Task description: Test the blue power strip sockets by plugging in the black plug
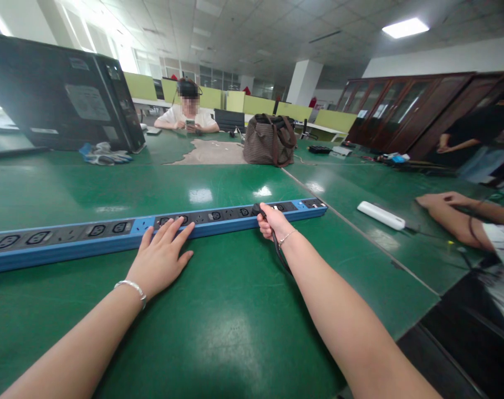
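Note:
A long blue power strip (85, 252) with black sockets lies across the green table, running from the left edge to right of centre. My left hand (162, 255) rests on its near edge, fingers spread, with the fingertips over the sockets and nothing held. Farther right, my right hand (272, 221) is closed round a black plug (256, 209) at the strip's sockets. A black cable (280, 254) hangs from the plug and passes under my right wrist. Whether the plug's pins are inside a socket is hidden.
Beyond the strip stand a brown bag (268, 138), a black computer case (69, 94) and gloves (104, 154). A white power strip (380, 215) lies to the right, near a person's arms (455, 213). Another person sits across the table holding a phone (190, 126).

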A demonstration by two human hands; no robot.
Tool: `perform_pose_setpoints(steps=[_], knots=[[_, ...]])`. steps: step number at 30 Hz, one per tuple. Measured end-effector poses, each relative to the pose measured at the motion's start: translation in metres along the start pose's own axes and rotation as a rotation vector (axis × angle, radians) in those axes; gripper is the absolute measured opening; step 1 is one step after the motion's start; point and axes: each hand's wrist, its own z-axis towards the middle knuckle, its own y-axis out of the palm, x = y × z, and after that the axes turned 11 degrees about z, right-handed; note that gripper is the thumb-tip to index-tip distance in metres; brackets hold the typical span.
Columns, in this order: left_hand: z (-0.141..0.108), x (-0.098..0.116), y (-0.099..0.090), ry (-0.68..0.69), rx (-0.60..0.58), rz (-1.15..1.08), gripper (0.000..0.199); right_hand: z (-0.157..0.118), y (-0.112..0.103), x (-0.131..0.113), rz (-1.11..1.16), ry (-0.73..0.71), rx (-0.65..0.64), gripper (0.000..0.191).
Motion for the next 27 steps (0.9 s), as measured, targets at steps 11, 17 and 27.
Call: perform_pose_setpoints(steps=[11,17,27], knots=[[-0.001,0.001,0.0,0.001,0.021,0.03,0.056,0.006,0.001,0.007,0.006,-0.131,0.076,0.047],[0.0,0.0,0.001,0.0,0.027,0.021,0.056,0.003,0.002,0.006,0.018,-0.209,0.048,0.047],[0.0,0.0,0.001,-0.004,0.006,0.033,0.056,-0.031,-0.011,-0.016,0.357,-0.441,-0.128,0.05]])
